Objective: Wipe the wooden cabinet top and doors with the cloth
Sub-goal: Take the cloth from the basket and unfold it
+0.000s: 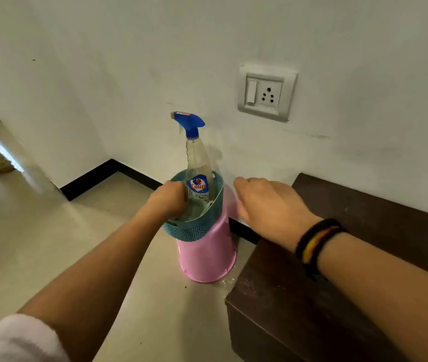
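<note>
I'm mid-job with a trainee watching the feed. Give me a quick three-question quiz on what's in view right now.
1. True or false: the spray bottle stands upright in the teal basket.
2. What does the basket rest on? A) the cabinet B) an upturned pink bucket C) the bare floor
3. Which hand reaches into the basket, and which one hovers open beside it?

Key:
1. True.
2. B, the pink bucket, which stands on the floor beside the dark wooden cabinet.
3. The left hand reaches in; its grip is hidden. The right hand, with wristbands, hovers open.
</note>
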Motion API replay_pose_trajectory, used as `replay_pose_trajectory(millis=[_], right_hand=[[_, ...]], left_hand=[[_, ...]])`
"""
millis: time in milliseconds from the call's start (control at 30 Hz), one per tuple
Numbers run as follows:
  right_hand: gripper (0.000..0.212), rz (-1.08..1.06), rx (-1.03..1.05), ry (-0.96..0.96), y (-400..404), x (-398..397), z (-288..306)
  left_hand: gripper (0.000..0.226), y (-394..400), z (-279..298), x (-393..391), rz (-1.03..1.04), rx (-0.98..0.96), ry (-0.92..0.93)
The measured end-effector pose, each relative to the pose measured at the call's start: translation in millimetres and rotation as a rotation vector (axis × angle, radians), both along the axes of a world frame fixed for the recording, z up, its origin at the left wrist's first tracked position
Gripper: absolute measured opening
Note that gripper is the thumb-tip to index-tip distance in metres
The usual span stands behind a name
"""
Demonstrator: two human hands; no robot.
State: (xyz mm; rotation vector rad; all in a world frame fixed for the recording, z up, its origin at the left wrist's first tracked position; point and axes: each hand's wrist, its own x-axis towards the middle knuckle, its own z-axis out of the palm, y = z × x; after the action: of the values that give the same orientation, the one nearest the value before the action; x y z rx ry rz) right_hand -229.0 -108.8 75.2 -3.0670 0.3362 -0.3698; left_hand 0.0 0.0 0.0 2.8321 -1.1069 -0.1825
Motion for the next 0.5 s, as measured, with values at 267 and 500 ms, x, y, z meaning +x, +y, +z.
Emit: replay_pose_trajectory(millis=[267,500], right_hand=[[0.029,0.008,-0.070,0.181,27.8,77.0,-21.4],[0.025,-0.005,-0.191,0.215,28.1,102.5,-36.9]], left_hand=[[0.016,-17.2,-28.3,21.0,0.010,0.206,0.149],[0.021,-33.6,-39.3,28.5,-0.001,0.206,0.252]])
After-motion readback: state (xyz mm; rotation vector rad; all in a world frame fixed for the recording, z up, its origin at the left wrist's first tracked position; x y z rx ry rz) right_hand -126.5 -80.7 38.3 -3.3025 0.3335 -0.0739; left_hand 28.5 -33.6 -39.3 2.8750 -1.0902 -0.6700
